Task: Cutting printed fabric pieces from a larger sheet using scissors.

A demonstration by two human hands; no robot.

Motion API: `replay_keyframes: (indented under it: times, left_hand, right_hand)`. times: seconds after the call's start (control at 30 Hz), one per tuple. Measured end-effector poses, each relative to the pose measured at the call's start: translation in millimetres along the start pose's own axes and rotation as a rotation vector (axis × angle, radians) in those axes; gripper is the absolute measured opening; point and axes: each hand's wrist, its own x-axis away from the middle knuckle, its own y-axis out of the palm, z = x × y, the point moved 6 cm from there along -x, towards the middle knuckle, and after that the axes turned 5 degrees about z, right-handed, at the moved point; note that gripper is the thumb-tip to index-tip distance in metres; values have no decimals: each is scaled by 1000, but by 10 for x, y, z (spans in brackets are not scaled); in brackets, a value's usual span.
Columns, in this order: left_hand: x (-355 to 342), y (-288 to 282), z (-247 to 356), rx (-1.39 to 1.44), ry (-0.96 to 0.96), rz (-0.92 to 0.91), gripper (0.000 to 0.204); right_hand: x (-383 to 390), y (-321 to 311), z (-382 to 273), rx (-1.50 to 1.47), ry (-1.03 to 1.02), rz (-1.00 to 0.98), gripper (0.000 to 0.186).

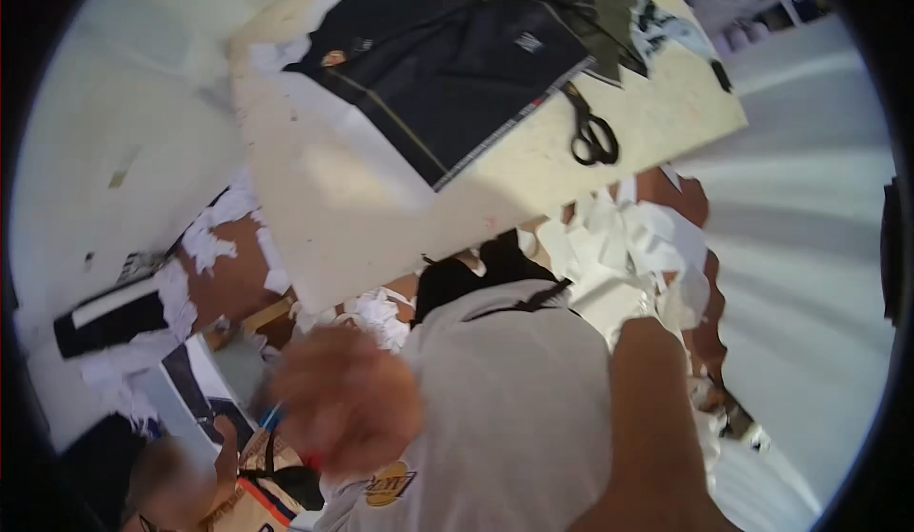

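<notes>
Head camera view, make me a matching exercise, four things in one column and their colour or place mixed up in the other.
Things:
1. scissors
2. garment spread on the table
3. paper scraps
4. left hand

Descriptions:
A. white, heaped below the table's near edge
B. blurred, low in the picture, in front of a pale shirt
C. black handles, lying on the cream tabletop right of the dark cloth
D. black with thin gold lines

Pairs: 1-C, 2-D, 3-A, 4-B

Cream table (381, 237), black garment (447, 66), scissors (590, 132)
</notes>
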Motion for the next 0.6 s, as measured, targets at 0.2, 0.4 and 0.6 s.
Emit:
replay_keyframes:
  times: [0.2,0.4,0.6]
  left_hand:
    - [814,78,-1500,-451,-567,-351,27]
    - [1559,-324,-2358,-1074,-480,-895,59]
    - [1996,-418,-2105,-1191,-334,-1030,62]
  right_hand:
    - [65,-227,-194,92,-63,-121,52]
    - [639,-1281,-66,1133,-262,104,38]
    - [1414,-3586,706,1889,308,646,52]
